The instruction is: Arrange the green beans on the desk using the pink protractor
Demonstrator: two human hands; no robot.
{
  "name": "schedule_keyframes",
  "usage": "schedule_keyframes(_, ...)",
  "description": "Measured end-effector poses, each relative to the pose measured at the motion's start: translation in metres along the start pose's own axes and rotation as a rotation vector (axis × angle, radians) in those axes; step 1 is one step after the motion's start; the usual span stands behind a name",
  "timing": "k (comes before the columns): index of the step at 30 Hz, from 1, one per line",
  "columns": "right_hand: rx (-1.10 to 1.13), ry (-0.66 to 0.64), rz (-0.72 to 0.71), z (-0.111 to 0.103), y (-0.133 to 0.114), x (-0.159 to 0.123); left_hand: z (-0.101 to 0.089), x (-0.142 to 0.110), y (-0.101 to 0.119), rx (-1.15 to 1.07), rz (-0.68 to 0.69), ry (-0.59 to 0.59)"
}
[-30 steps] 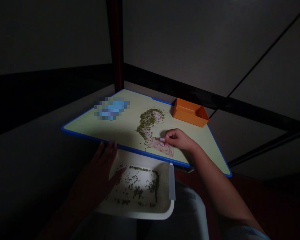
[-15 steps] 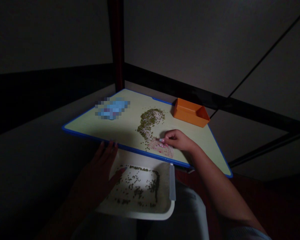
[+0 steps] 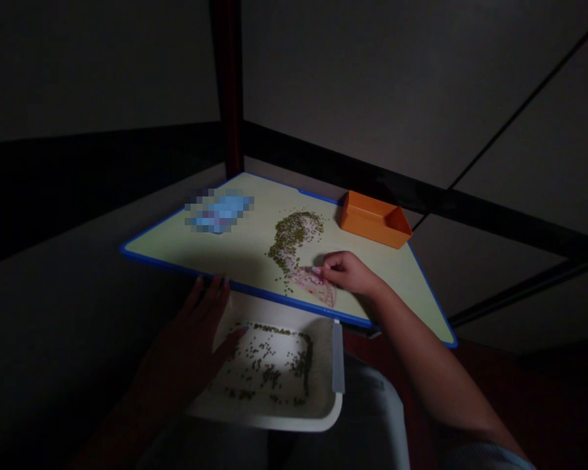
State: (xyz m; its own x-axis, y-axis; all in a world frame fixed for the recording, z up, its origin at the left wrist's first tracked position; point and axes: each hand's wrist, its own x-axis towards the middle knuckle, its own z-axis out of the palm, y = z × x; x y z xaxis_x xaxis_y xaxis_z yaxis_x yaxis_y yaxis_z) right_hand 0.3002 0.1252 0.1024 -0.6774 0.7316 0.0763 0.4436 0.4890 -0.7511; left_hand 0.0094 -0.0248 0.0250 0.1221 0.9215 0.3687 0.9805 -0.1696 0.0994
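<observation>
My right hand (image 3: 349, 271) is over the tabletop (image 3: 387, 284), its fingers curled and pinched at the near end of a pale patch with pink markings (image 3: 308, 282). Whatever lies between the fingertips is too small to make out. Small green beans (image 3: 290, 238) lie in a curved heap just beyond, running up the board. Below the near edge, a white tub (image 3: 274, 424) holds more scattered beans (image 3: 270, 373). Its left side is gripped by my left hand (image 3: 191, 346), the thumb inside and the stretched fingers up against the table's edge.
An orange open box (image 3: 372, 225) stands at the far right edge of the board. A blurred blue item (image 3: 220, 212) lies at the left. Walls meet in a corner behind, and the tub rests over my legs (image 3: 372, 405).
My right hand has shifted very slightly up and away, and the pink-marked patch has moved a little with it. My left hand, the tub and the bean heap look the same.
</observation>
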Motion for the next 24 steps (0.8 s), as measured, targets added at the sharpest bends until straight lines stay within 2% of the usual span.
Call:
schedule_keyframes(13, 0.060, -0.043, -0.032, 0.0017, -0.0017, 0.0008, 0.0011, -0.0004, -0.0004, 0.006, 0.010, 0.021)
schedule_keyframes(24, 0.000, -0.013, -0.008, 0.0034, -0.0047, 0.0039, 0.0023, -0.0005, -0.0009, 0.009, 0.006, 0.013)
